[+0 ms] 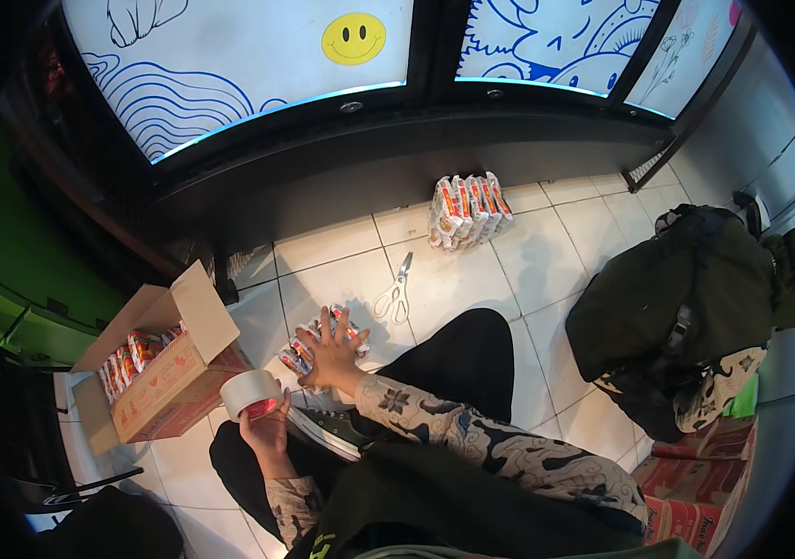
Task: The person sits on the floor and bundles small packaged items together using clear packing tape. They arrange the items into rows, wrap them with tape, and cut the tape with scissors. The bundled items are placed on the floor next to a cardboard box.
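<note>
A wide roll of clear packing tape (240, 393) is gripped in my left hand (266, 427), level with my shoe. My right hand (333, 356) lies spread on a row of noodle packets (292, 358) standing on the tiled floor. Its fingers cover much of that row, so I cannot tell whether the packets are bound together. Scissors with white handles (393, 297) lie on the tiles just beyond my right hand. Farther off, a second upright stack of packets (469, 212) stands near the black base of the cabinet.
An open cardboard carton (160, 395) with more packets stands at the left. Dark cabinets with lit, drawn-on panels (244, 63) bound the far side. A dark backpack (677, 300) rests at the right, above red printed cartons (691, 482). My bent knee (474, 349) juts over the floor.
</note>
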### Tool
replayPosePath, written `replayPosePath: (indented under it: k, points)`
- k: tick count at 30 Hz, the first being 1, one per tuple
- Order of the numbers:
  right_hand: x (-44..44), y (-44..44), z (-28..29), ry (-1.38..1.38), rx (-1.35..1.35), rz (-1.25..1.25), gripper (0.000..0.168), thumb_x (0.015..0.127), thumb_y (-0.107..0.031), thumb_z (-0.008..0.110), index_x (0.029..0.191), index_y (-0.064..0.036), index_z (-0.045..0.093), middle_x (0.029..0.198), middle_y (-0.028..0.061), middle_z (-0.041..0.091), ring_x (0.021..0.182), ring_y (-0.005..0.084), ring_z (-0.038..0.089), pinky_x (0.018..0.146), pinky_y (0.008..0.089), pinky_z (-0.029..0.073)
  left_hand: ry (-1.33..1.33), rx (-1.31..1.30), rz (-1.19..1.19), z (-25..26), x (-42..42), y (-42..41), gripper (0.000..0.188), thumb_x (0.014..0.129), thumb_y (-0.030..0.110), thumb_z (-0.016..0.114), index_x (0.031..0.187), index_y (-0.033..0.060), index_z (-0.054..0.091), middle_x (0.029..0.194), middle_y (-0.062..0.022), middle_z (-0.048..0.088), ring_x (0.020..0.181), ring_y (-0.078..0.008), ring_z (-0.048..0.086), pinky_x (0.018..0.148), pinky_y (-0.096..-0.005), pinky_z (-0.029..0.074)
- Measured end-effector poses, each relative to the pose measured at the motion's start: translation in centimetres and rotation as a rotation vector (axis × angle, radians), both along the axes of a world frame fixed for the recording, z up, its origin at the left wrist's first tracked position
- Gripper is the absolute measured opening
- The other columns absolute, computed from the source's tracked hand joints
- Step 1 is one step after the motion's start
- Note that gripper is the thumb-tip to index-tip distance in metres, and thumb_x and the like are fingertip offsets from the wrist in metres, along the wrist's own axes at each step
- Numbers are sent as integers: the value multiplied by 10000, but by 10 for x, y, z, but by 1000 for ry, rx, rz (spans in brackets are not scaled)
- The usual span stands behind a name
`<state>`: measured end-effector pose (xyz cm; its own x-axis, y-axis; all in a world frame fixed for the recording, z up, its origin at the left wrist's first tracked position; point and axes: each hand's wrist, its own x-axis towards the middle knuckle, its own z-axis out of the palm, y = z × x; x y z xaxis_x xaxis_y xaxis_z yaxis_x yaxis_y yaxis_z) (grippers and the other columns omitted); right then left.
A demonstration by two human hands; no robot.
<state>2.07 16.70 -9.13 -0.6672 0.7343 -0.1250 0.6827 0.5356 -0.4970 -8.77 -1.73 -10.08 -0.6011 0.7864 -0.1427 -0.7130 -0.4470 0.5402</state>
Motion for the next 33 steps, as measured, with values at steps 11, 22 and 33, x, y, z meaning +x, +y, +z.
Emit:
replayPosePath:
  k: [11,22,33]
  points:
    - [7,31,0,-80,173,526,1028,500,-680,822,1406,-299,523,1596,219,159,1430,571,53,929,823,221,30,-37,-5,1,1,-2,668,866,371,642,1423,71,429,1400,-167,525,1284,-386,521,1054,-567,428]
    - [-29,145,-17,-45,308,285,904,667,-703,680,1468,-360,440,1625,43,220,1492,432,62,1011,839,73,18,-60,-15,6,10,-2,621,846,341,655,1381,75,488,1375,-151,553,1258,-367,537,1050,-563,412]
    - [33,170,-22,53,562,5,501,885,-197,659,1360,-135,514,1443,153,428,1384,353,337,1068,645,242,-51,-20,5,-15,9,-6,499,903,284,635,1331,55,519,1296,-129,608,1202,-300,589,1056,-548,422]
